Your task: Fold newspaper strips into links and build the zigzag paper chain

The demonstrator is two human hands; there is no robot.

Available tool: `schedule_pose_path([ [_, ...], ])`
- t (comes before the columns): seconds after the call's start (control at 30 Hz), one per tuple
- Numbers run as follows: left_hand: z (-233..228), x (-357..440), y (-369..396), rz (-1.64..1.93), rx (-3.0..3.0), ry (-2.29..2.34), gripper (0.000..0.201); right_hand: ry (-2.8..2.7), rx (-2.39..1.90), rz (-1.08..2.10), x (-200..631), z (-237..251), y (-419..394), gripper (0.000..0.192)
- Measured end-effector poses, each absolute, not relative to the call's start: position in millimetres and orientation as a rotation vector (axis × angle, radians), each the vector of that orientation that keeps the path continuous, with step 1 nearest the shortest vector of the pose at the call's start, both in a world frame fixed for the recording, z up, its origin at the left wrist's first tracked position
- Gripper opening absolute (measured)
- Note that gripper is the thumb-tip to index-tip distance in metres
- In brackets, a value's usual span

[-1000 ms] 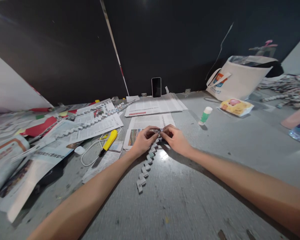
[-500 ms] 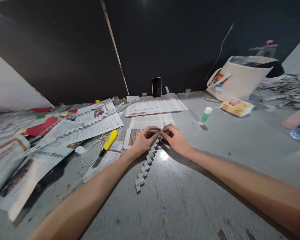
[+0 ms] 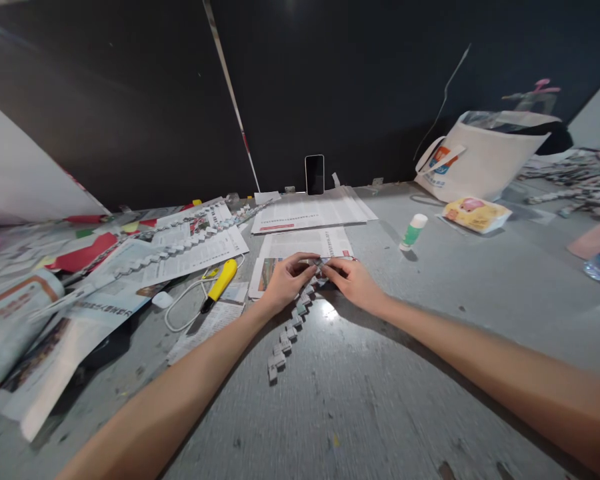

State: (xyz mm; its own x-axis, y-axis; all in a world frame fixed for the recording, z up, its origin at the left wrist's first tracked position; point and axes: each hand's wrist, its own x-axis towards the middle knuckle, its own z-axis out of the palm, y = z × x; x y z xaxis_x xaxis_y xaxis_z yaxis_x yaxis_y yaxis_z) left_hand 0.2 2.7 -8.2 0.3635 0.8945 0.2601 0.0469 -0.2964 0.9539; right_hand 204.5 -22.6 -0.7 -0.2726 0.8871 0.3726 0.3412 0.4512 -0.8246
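Grey and scuffed, the tabletop (image 3: 380, 373) ran back to a dark wall, with most of the clutter spread to the left of a phone (image 3: 315, 174) propped upright against that wall. Directly in front of the phone lay flat newspaper sheets (image 3: 310, 213), and nearer still the person's two hands met over another printed sheet (image 3: 300, 245). The left hand (image 3: 286, 283) and the right hand (image 3: 354, 283) had their fingertips pinched together on the far end of a folded newspaper chain (image 3: 289, 330), both closed on the same small link, so that the hands touched. From that pinch the chain trailed toward the camera and slightly left across the bare table, a zigzag of small folded paper links lying flat between the two forearms.

Left of the hands, well forward of the phone, a yellow-handled utility knife (image 3: 221, 283) lay beside a looped white cable (image 3: 185, 310). Farther left, a longer finished paper chain (image 3: 180, 248) stretched over spread newspapers (image 3: 130, 280). To the right of the phone, a glue stick (image 3: 413, 231) with a white cap stood on the table, a small yellow packet (image 3: 475, 213) lay beyond it, and a white tote bag (image 3: 480, 160) leaned near the wall.
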Motion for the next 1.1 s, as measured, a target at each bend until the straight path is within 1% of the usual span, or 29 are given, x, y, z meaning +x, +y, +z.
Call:
schedule_pose_path([
  [0.1, -5.3, 1.3, -0.9, 1.080, 1.700, 0.853, 0.046, -1.835, -1.049, 0.702, 204.4, -1.8, -23.8, 0.034],
  [0.27, -2.5, 4.4, -6.1, 1.055, 1.639, 0.869, 0.055, -1.851, -1.050, 0.598, 204.3, -4.4, -25.6, 0.035],
  [0.4, -5.8, 6.9, -4.6, 1.154, 1.586, 0.895, 0.046, -1.807, -1.040, 0.507, 203.5, -4.5, -27.8, 0.034],
  [0.7, -9.3, 8.9, -0.9, 1.202, 1.501, 0.883, 0.053, -1.803, -1.056, 0.386, 202.5, -9.3, -27.9, 0.037],
  [0.83, -8.5, 8.7, -2.1, 1.151, 1.532, 0.863, 0.051, -1.808, -1.098, 0.475, 203.6, -9.7, -24.1, 0.042],
  [1.0, -4.0, 2.9, 0.4, 1.004, 1.529, 0.860, 0.052, -1.731, -1.194, 0.662, 204.2, -7.2, -17.6, 0.055],
  [1.1, -5.4, 0.6, 4.6, 0.960, 1.487, 0.868, 0.050, -1.706, -1.187, 0.708, 203.0, -4.9, -15.6, 0.049],
])
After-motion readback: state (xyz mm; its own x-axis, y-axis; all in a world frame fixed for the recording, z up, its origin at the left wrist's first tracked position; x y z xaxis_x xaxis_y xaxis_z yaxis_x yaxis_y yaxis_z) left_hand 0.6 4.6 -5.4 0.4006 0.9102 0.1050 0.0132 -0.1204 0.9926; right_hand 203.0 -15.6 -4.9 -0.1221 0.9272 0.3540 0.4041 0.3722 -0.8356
